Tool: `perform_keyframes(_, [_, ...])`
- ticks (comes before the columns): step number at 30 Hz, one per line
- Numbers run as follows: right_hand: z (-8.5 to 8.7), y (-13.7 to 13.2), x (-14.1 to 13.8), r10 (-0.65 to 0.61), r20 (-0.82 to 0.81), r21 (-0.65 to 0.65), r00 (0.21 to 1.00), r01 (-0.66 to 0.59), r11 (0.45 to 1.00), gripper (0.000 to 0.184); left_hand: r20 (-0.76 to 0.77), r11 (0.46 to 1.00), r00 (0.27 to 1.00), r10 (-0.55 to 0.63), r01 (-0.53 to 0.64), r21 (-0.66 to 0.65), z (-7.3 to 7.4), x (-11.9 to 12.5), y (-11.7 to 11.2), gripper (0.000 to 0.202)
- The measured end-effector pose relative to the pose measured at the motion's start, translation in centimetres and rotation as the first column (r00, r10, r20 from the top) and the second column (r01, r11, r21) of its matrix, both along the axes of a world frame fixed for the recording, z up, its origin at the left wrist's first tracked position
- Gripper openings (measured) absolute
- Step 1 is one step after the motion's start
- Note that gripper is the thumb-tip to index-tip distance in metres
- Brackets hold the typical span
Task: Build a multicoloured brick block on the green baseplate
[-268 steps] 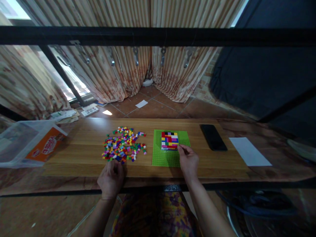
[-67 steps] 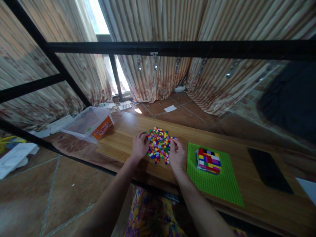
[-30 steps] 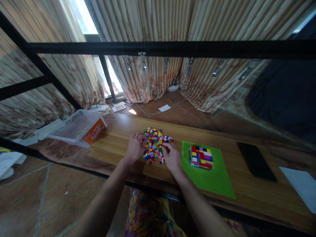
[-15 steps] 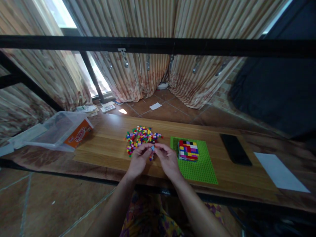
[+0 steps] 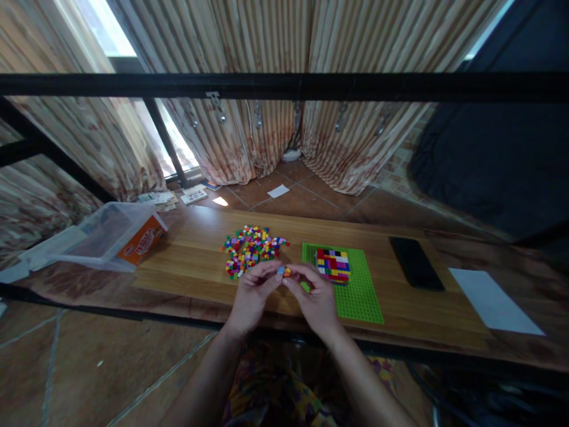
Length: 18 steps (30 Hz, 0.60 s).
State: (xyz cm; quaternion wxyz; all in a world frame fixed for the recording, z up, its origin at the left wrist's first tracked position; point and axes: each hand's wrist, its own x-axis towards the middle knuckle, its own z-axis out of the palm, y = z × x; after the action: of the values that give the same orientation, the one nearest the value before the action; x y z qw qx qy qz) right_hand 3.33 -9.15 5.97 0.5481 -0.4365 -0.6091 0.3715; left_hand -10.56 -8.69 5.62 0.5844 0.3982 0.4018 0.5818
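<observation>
Between the fingertips of both hands are small toy bricks, a blue brick on the left and an orange brick on the right, touching each other. My left hand pinches the blue one; my right hand pinches the orange one. Whether the two are joined I cannot tell. Just beyond my left hand lies a loose pile of many-coloured bricks. Right of my right hand, a multicoloured block of stacked bricks stands on a green baseplate.
A wooden board lies under it all. At its left is a clear plastic box with an orange label. A black phone-like slab and a white paper sheet lie at the right. A black bar crosses beyond.
Both hands have shifted slightly right with the bricks, and the orange brick now shows clearly beside the blue one. The view has moved slightly.
</observation>
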Motion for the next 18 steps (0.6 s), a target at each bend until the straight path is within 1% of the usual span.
perform_keyframes(2, [0.3, -0.3, 0.4, -0.001, -0.011, 0.004, 1.0, 0.001, 1.0, 0.013, -0.038, 1.0, 0.999, -0.004, 0.005, 0.023, 0.3, 0.3, -0.4, 0.025])
perform_keyframes(5, [0.4, -0.7, 0.9, 0.004, -0.028, -0.015, 1.0, -0.004, 1.0, 0.01, -0.134, 0.999, 0.991, 0.01, -0.003, 0.052, 0.8, 0.5, -0.8, 0.023])
perform_keyframes(9, [-0.3, -1.1, 0.8, 0.013, -0.096, -0.112, 0.995, -0.023, 0.993, 0.009, -0.225, 0.998, 0.974, 0.01, 0.004, 0.065, 0.8, 0.4, -1.2, 0.019])
perform_keyframes(13, [-2.0, -1.7, -0.3, -0.004, -0.174, -0.226, 0.985, -0.036, 0.973, 0.012, -0.251, 0.999, 0.968, 0.018, -0.009, 0.036, -0.5, -0.5, -1.7, 0.017])
perform_keyframes(18, [-4.2, -2.4, -1.6, -0.017, -0.166, -0.304, 0.986, -0.035, 0.952, 0.014, -0.232, 0.996, 0.972, 0.045, -0.062, -0.066, -2.4, -1.5, -3.0, 0.019])
